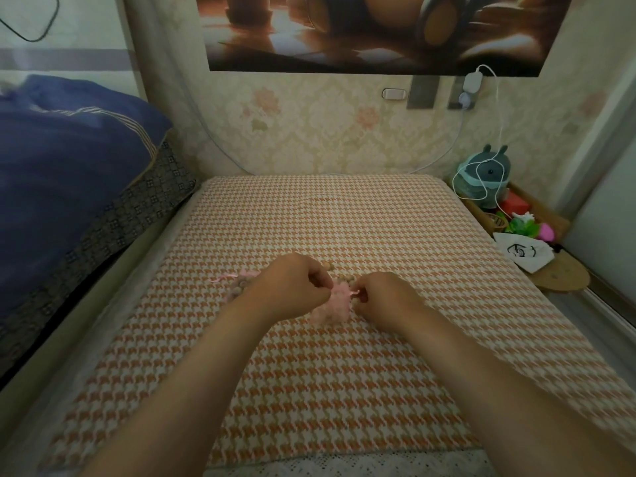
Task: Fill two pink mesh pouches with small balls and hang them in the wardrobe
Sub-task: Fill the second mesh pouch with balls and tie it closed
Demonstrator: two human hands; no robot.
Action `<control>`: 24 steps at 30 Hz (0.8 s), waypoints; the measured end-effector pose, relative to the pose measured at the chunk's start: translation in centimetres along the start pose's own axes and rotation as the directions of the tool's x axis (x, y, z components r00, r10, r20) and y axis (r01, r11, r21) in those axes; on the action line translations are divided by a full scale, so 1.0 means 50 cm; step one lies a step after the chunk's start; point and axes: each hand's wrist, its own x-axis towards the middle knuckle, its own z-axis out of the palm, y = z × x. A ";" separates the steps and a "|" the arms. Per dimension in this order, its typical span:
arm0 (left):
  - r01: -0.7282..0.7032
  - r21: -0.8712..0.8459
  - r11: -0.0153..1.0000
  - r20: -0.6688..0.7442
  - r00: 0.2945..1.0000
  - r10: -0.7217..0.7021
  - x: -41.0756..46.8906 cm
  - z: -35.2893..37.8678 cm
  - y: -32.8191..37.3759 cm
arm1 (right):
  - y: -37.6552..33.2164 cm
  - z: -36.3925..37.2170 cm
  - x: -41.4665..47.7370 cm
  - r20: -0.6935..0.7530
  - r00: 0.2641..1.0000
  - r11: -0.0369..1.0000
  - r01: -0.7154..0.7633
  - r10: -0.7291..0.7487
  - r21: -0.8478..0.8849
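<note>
**Both hands cinch the second pouch on the bed**

At far left a blue quilt [69,149] is heaped beside the work area and plays no part in it. On the houndstooth bed cover [327,390], just left of the hands, one pink mesh pouch [241,285] lies alone. Balls show through its mesh and its ribbon [222,279] trails left. It looks filled and set aside to free both hands for the other pouch.

The left hand [292,287] reaches forward on a straight forearm, knuckles up. Its fingers are curled in a narrow grip that pinches the neck of the second pouch [332,302], which rests on the cover between the two hands. A few loose small balls [335,271] lie just beyond it, within easy reach.

The right hand [385,297] mirrors the left, its grip pinched on the pink drawstring [354,291] at the pouch's right side. Pulling in opposite directions would close the mouth, so I judge this to be the tightening step, with hanging not yet begun. At far right a plush toy [485,180] sits beside the bed.
</note>
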 end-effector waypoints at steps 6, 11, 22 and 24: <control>-0.006 -0.034 0.999 -0.008 1.000 0.005 0.001 0.002 -0.005 | -0.005 -0.031 -0.003 -0.105 0.993 0.985 -0.027 0.046 0.171; -0.007 -0.098 0.995 0.003 1.000 0.007 0.006 0.008 -0.009 | -0.038 -0.090 -0.020 -0.306 0.952 0.886 0.147 -0.007 0.439; -0.004 -0.218 0.976 0.009 1.000 0.006 0.008 0.021 -0.023 | -0.053 -0.083 -0.037 -0.195 0.955 0.932 0.267 -0.222 0.246; -0.006 -0.226 0.974 0.003 1.000 0.007 0.009 0.022 -0.021 | -0.050 -0.087 -0.035 -0.182 0.955 0.936 0.272 -0.234 0.222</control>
